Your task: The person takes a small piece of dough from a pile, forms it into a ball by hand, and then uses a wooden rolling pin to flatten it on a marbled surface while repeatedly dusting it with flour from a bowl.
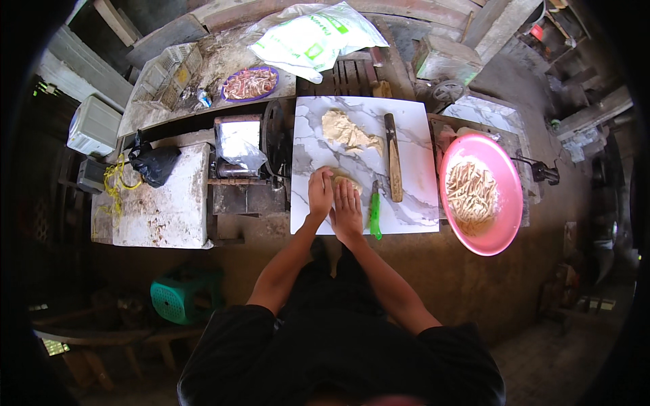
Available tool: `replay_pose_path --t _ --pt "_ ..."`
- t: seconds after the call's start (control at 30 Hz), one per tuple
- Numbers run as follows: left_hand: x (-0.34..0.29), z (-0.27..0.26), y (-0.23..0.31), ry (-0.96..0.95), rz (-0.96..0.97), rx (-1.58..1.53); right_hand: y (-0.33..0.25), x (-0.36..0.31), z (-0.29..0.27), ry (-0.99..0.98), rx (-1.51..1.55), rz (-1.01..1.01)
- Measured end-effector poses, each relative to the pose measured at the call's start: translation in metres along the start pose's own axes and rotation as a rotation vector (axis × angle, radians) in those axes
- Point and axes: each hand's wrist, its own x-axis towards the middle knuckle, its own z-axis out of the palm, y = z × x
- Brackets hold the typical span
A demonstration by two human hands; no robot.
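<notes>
Black shirt cloth (pixel 352 358) fills the bottom of my view, with two bare forearms (pixel 389 281) reaching forward from it. At their ends I make out the right hand (pixel 347 211) laid palm down, fingers extended over a small piece of dough (pixel 347 181) that shows around the fingertips. Just beside it the left hand (pixel 321 193) lies flat, fingers straight and close together; from here I cannot tell whether its palm bears on the dough too. Both work at the near left part of a white marbled board (pixel 416 128).

Right of the hands I see a green-handled knife (pixel 375 215), then a long wooden stick (pixel 393 159). Beyond the fingertips rests a larger, ragged dough lump (pixel 347 132). Outward to the right, a pink basin (pixel 512 210) holds pale floury strips (pixel 472 188). On my left stands a roller machine (pixel 238 139) with a dark wheel (pixel 274 139); farther left, a black plastic bag (pixel 154 162) sits by yellow cord (pixel 116 177). Past the board's far edge lies a white sack (pixel 318 40) with green print.
</notes>
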Motion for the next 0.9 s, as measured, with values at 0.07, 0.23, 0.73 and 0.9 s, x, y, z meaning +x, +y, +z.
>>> replay_pose_path --t 0.07,0.23,0.73,0.9 --pt "0.005 0.005 -0.001 -0.039 -0.034 -0.073 0.008 0.0 -0.005 0.071 0.077 -0.022" --pt "0.024 0.016 0.012 -0.124 -0.173 -0.042 0.011 0.015 -0.035 0.035 0.525 0.241" --pt "-0.005 0.019 0.014 -0.024 -0.044 0.418 0.013 0.043 -0.002 0.244 0.325 0.563" --pt "-0.016 0.019 0.022 0.026 0.032 0.353 0.015 0.031 -0.009 0.304 0.181 0.492"
